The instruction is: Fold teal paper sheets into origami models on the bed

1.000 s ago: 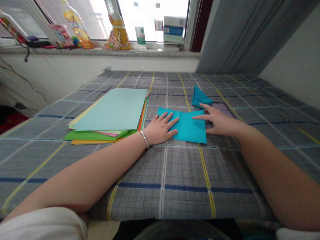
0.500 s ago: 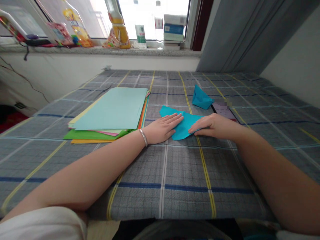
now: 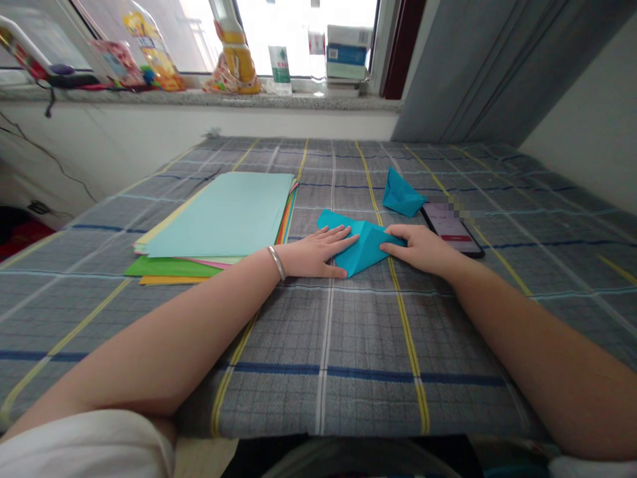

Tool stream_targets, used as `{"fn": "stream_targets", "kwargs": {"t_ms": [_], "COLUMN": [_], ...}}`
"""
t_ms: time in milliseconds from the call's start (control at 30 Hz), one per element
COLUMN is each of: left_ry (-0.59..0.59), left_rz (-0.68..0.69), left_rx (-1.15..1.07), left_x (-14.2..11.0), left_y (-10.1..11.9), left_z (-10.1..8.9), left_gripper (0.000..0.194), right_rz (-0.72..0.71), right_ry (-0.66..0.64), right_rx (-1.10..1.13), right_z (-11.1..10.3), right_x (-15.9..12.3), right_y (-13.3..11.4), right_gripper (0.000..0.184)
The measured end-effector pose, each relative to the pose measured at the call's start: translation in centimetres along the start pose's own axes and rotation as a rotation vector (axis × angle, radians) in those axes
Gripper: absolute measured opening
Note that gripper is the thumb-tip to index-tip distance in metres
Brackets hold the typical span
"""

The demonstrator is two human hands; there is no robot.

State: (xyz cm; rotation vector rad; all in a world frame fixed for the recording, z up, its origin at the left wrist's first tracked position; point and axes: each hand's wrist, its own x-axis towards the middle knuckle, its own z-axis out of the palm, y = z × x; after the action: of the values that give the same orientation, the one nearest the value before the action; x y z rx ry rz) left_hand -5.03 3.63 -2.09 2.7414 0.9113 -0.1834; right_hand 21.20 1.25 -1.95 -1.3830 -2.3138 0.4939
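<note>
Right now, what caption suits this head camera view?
Left hand and right hand press folded blue paper on a plaid cloth, beside stacked colored sheets.

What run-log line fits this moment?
left hand: fingers on folded turquoise paper | right hand: fingers on same paper | beside: folded turquoise piece, phone

bright window [image 3: 269,26] above a stone sill [image 3: 199,99], grey curtain [image 3: 478,66] beside.
</note>
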Motion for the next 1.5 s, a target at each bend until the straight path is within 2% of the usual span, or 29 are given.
{"fn": "stream_targets", "kwargs": {"t_ms": [100, 267, 400, 600, 1033, 1133, 1267, 1500], "left_ry": [-0.005, -0.004, 0.033, 0.072, 0.021, 0.002, 0.032, 0.045], "left_rz": [-0.016, -0.094, -0.150, -0.128, -0.095, -0.102, -0.082, -0.106], "left_rx": [-0.014, -0.010, 0.037, 0.085, 0.059, 0.055, 0.056, 0.091], "left_x": [0.0, 0.0, 0.1, 0.2, 0.2, 0.2, 0.1, 0.1], "left_y": [0.0, 1.1, 2.0, 1.9, 1.3, 1.3, 1.4, 1.7], "left_z": [-0.1, 0.1, 0.6, 1.1, 0.7, 0.6, 0.7, 0.8], "left_gripper": [0.085, 0.067, 0.077, 0.075, 0.087, 0.086, 0.078, 0.071], "right_rz": [0.059, 0.135, 0.174, 0.179, 0.209, 0.119, -0.030, 0.001], "right_ry": [0.027, 0.035, 0.004, 0.011, 0.068, 0.072, 0.036, 0.056], "right_rx": [-0.009, -0.054, -0.112, -0.171, -0.206, -0.203, -0.267, -0.219], "right_z": [0.4, 1.0, 1.2, 1.6, 2.2, 2.1, 2.2, 2.6], "right_x": [0.2, 0.6, 0.7, 0.9, 0.9, 0.8, 0.8, 1.0], "right_y": [-0.1, -0.1, -0.3, -0.2, -0.2, -0.2, -0.1, 0.3], "right_gripper": [0.029, 0.031, 0.031, 0.032, 0.034, 0.039, 0.039, 0.037]}}
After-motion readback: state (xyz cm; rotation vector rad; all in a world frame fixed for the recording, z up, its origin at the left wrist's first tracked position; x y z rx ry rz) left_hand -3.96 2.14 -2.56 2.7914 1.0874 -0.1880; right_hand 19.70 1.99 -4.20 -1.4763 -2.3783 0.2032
